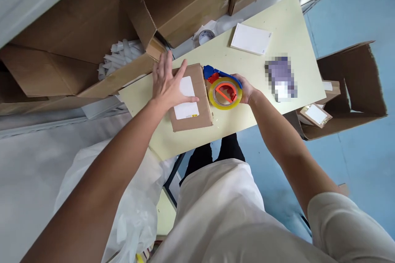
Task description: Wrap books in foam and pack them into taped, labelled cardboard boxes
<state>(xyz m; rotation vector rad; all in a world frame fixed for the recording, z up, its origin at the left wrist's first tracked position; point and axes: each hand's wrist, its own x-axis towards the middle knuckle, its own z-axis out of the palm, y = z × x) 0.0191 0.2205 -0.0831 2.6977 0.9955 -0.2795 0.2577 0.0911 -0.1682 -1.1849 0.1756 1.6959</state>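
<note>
Fingers spread, my left hand [166, 87] lies across a white-labelled cardboard box [203, 109] on the cream worktable [231, 61], seemingly bracing it; my right hand [246, 90] grasps a tape dispenser [225, 91] beside its edge, apparently leaving the roll free to turn.

Daylight-pale, even brightness fills the room, washing the worktop [296, 28] in flat cream and the floor [354, 28] in cool blue. A glaring patch burns nearly white just past the worktop's far end. The open cartons [89, 20] sink into brown gloom inside, their shadows soft-edged. Around the middle, the tape dispenser [225, 93] and white label [187, 111] look crisp, though the label's print is too small to read. Wide-angle stretching swells the near sleeve [342, 222] at the edge. Coarse square blocks mask a purplish item [281, 74].
</note>
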